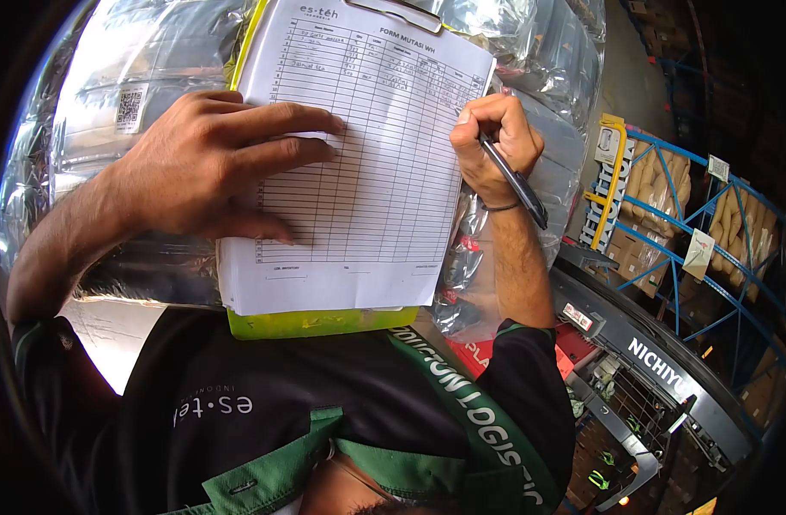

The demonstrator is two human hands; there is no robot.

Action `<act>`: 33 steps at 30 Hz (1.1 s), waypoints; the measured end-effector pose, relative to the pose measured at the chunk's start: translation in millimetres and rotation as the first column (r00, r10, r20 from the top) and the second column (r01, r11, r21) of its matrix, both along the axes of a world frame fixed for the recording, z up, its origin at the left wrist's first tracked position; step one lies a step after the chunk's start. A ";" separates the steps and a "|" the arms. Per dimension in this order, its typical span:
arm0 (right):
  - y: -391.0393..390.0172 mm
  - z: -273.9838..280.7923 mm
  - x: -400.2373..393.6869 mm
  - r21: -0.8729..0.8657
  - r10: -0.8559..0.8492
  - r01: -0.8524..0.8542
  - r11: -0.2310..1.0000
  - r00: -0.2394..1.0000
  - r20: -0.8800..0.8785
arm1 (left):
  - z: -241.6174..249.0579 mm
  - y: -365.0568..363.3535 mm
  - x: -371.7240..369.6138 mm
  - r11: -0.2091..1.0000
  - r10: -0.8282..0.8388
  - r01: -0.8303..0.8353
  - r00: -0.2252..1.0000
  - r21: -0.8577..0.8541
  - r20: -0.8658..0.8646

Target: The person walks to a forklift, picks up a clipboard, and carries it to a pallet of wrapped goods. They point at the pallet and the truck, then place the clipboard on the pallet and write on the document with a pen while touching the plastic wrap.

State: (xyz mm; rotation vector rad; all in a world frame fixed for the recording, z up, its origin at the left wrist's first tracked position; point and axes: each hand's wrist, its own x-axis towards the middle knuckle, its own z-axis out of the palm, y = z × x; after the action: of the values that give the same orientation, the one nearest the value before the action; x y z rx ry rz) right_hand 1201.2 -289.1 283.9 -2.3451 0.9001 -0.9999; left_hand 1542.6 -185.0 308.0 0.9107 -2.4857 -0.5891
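A paper form [367, 197] with a printed table and handwriting in its upper rows lies on a yellow-green clipboard [324, 324]. The metal clip [397, 12] holds the sheets at the top. Across the left side of the form rests my left hand [230, 159], its fingers spread over the paper. My right hand [500, 142] is closed around a black pen [517, 182] at the form's right edge, near the upper rows. The pen's writing tip is hidden behind the fingers.
Bundles in clear plastic wrap [539, 51] lie under and around the clipboard, one with a QR label [130, 109]. At right stand a dark NICHIYU machine [668, 369] and blue racking [693, 227] with sacks [655, 184] and cartons.
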 end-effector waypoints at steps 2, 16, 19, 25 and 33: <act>0.0 0.7 -1.1 0.015 0.002 -0.001 1.000 1.000 -0.006 | -0.1 0.3 0.0 1.000 0.001 -0.001 1.000 -0.001 -0.003; -0.4 -2.9 -3.1 -0.011 -0.034 0.034 0.999 0.999 -0.011 | 1.2 1.0 0.7 1.000 0.004 -0.005 1.000 0.029 0.025; -0.8 -1.1 -2.6 0.004 -0.024 0.024 1.000 0.999 -0.021 | 1.8 0.7 0.6 1.000 0.005 -0.006 1.000 0.026 0.025; 0.7 -1.5 -6.5 -0.005 -0.047 0.047 0.999 0.998 0.043 | 2.2 0.9 1.2 1.000 0.003 -0.003 1.000 -0.003 0.030; -1.4 -3.5 -15.3 -0.020 -0.090 0.091 0.996 0.995 0.049 | 0.7 3.4 1.5 1.000 0.009 -0.009 1.000 0.005 0.025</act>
State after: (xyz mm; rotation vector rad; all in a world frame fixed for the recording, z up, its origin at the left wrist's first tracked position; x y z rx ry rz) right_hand 1185.9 -290.4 280.4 -2.3067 0.9890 -1.1025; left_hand 1544.2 -181.6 308.7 0.9364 -2.5019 -0.5847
